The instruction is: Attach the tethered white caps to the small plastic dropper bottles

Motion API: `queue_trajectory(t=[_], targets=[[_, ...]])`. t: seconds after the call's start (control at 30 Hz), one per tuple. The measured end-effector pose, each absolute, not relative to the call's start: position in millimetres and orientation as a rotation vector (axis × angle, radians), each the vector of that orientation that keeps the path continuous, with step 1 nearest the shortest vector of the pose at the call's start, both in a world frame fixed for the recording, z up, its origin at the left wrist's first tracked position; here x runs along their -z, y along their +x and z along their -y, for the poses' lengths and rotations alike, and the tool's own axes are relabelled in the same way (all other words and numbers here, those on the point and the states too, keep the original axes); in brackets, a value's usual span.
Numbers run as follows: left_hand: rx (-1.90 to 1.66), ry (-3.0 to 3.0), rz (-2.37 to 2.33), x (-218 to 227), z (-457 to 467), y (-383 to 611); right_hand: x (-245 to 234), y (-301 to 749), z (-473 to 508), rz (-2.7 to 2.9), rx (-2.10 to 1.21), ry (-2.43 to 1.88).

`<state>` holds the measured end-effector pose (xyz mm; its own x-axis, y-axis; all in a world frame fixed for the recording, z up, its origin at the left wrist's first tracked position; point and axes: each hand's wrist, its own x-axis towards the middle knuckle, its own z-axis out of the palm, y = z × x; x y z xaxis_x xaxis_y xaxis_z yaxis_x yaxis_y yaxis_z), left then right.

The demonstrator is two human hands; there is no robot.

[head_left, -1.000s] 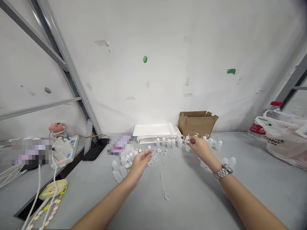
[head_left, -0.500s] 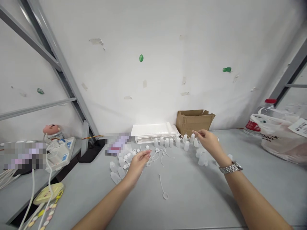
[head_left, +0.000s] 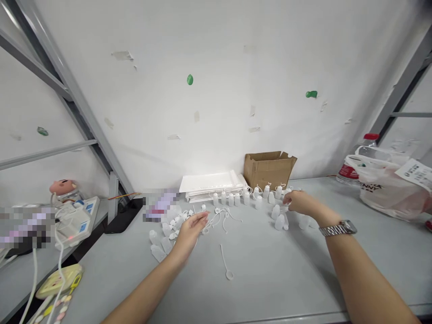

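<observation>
My left hand (head_left: 192, 231) hovers over the left-middle of the desk, thumb and fingertips pressed together; anything between them is too small to make out. Close to it lie a heap of small white caps (head_left: 177, 221), translucent squeeze bottles (head_left: 158, 253) and looped white cords (head_left: 224, 216). My right hand (head_left: 301, 202) is at the right end of a row of upright small bottles (head_left: 246, 198), fingers curled downward. What those fingertips hold, if anything, is hidden. Loose bottles (head_left: 280, 222) lie just below it. A single loop-ended strap (head_left: 229, 274) rests in front.
Behind the row are a stack of white sheets (head_left: 211, 183) and an open cardboard box (head_left: 268, 173). A plastic bag (head_left: 388, 193) and a red-capped bottle (head_left: 349, 171) stand at right. A power strip (head_left: 83, 220) with cables is at left.
My right hand has moved right and down from above the row, uncovering an upright bottle with a looped cap. My left hand has stayed near the caps. The view has shifted slightly.
</observation>
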<state>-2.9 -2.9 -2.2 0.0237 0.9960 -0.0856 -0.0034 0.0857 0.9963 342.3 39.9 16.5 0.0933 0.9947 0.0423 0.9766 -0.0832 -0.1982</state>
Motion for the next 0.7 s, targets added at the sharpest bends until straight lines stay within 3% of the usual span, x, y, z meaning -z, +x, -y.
queue_trajectory(t=[0.7], targets=[[-1.117, 1.291, -1.306, -3, 4, -4, -19, 335, -42, 1.951, -0.363, -2.225]])
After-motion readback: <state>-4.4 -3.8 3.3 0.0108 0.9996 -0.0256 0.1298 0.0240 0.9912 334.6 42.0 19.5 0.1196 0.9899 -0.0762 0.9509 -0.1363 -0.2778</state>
